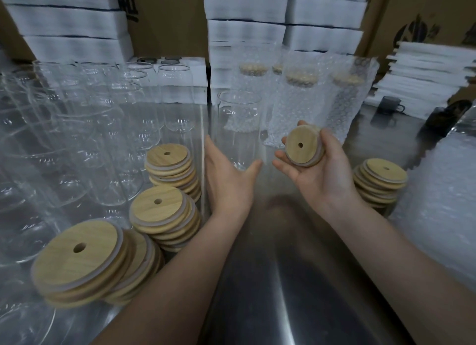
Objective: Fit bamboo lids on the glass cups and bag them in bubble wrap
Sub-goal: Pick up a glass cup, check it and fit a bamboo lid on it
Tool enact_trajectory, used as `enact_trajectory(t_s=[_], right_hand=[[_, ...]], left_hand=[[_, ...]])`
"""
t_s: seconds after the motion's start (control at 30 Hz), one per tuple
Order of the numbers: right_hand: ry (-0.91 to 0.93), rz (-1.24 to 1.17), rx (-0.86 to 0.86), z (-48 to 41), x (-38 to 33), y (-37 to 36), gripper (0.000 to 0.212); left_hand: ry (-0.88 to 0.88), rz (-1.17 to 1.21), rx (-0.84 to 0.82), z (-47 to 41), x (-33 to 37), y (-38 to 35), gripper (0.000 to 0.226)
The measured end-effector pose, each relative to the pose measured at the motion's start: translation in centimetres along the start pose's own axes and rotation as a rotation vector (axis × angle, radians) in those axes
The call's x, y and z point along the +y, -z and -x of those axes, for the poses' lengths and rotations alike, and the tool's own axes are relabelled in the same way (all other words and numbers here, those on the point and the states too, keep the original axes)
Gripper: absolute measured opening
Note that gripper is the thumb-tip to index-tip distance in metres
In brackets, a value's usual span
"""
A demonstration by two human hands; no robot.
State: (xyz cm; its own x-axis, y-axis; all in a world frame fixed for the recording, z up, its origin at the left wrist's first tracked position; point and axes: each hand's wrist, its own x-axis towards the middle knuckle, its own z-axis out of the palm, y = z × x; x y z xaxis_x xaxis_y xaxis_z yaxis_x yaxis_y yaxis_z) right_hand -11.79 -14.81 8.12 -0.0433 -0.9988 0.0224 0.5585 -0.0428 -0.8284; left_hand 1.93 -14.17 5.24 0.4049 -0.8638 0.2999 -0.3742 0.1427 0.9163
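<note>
A bare glass cup stands upright on the steel table, straight ahead of me. My left hand is spread around its lower part, fingers straight and thumb out; whether it touches the glass I cannot tell. To the right, my right hand holds a round bamboo lid with a small centre hole, tilted toward me, fingers curled round its edge. Behind the cup stand several lidded cups in bubble wrap bags.
Several empty glass cups crowd the left side. Three stacks of bamboo lids lie at front left, another stack at right. Bubble wrap covers the right edge. White foam trays and cardboard boxes line the back. A dark mug stands at far right.
</note>
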Motion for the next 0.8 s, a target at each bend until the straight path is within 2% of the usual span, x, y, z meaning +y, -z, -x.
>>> enact_trajectory(t_s=[0.1,0.23,0.5,0.7,0.8], right_hand=[[0.055,0.048,-0.016,0.1,0.1,-0.1,0.034],[0.242,0.274,-0.005,0.3,0.6,-0.4,0.03],[0.578,0.551,0.007,0.2,0.8,-0.9,0.033],[0.701,0.767,-0.005,-0.1,0.9,-0.3,0.047],[0.703,0.776,-0.045,0.1,1.0,-0.3,0.047]], left_hand=[[0.003,-0.033,0.03,0.0,0.1,0.0,0.098],[-0.028,-0.089,0.071,0.1,0.3,0.1,0.098],[-0.193,-0.291,0.12,1.0,0.8,0.3,0.086],[-0.289,-0.387,0.084,1.4,1.0,0.2,0.083],[-0.313,-0.389,0.078,1.6,1.1,0.1,0.085]])
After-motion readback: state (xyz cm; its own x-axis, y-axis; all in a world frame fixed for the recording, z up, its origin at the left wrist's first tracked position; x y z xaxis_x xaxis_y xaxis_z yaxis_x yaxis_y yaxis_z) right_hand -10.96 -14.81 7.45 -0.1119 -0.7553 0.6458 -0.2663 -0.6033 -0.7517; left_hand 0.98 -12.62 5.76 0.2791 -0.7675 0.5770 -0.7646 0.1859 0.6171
